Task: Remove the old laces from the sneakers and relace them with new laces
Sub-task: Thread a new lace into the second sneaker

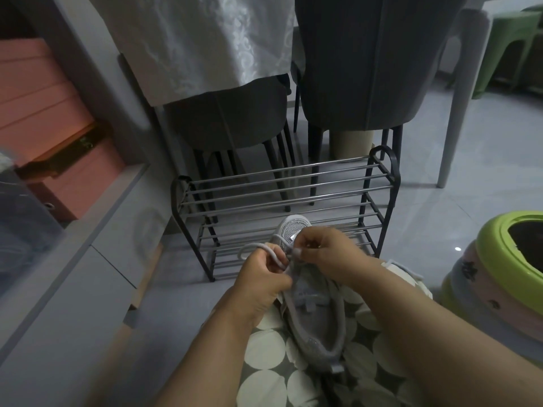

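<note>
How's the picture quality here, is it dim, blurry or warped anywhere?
Head view: dim, flat indoor light with a grey cast; one small glare spot on the floor tiles at right. Wide-angle lens bends the cabinet edge at left and the picture edges. The left hand, right hand, lace and sneaker look slightly soft; the rack is sharper.

The sneaker (311,295) lies on the person's lap at the middle, toe toward twelve o'clock. The left hand (261,277) sits at its nine o'clock side, the right hand (326,254) at its one o'clock, both over the lace (271,252) near the toe. A shoe rack (282,207) stands on the floor (470,186) beyond, at twelve o'clock. Two chairs (367,69) stand behind the rack. Stacked boxes (44,118) sit at ten o'clock, stacked stools (499,274) at three o'clock.
</note>
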